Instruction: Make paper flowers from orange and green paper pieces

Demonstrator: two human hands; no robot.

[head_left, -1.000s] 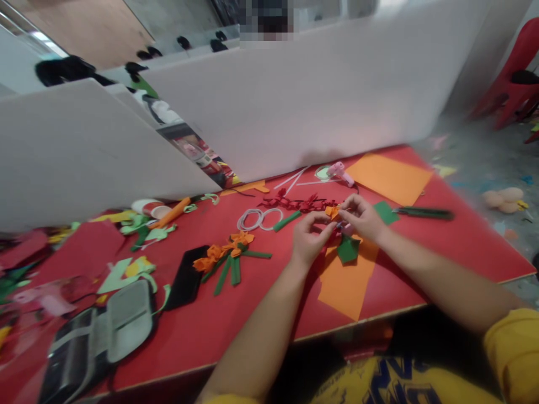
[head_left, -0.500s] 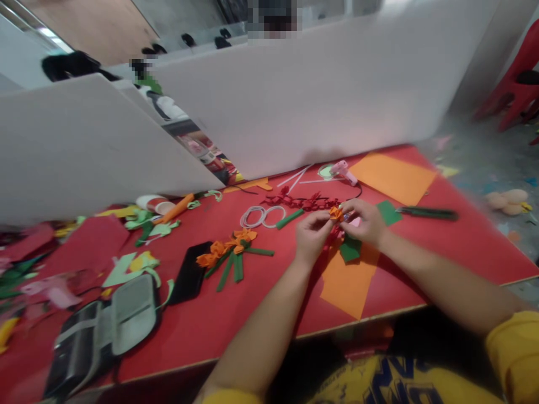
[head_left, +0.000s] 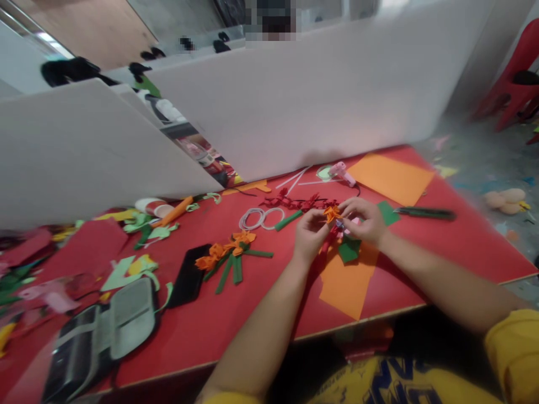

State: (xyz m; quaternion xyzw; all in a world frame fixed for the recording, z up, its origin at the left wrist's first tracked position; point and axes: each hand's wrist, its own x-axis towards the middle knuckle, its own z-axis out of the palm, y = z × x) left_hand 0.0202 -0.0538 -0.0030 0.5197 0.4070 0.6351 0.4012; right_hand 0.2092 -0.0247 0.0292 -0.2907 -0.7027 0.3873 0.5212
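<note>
Both hands are drawn close together with fingers curled in, and a small orange paper flower [head_left: 332, 214] is held between their fingertips: the left hand [head_left: 310, 233] has it from the left side, the right hand [head_left: 364, 221] from the right. The flower sits in the narrow gap between the two, above the tabletop [head_left: 252, 314]. Pink and purplish pieces show just beneath the fingers, too small to make out.

Nearer the body, below the hands, a dark green paper piece [head_left: 349, 250] overlaps an orange sheet [head_left: 345, 283]. Beyond the left hand lie a green strip [head_left: 288, 220], loops of pale cord [head_left: 251, 219] and a row of red paper flowers [head_left: 286, 200]. Beside the right hand are a green paper square [head_left: 387, 212] and a utility knife [head_left: 425, 212], its tip at the square; farther back, a pink glue gun [head_left: 342, 173] rests near a large orange sheet [head_left: 391, 178].

Well to the left, finished-looking orange flowers with green stems [head_left: 227, 252] lie beside a black phone [head_left: 190, 278], then an open zip case [head_left: 130, 317].
</note>
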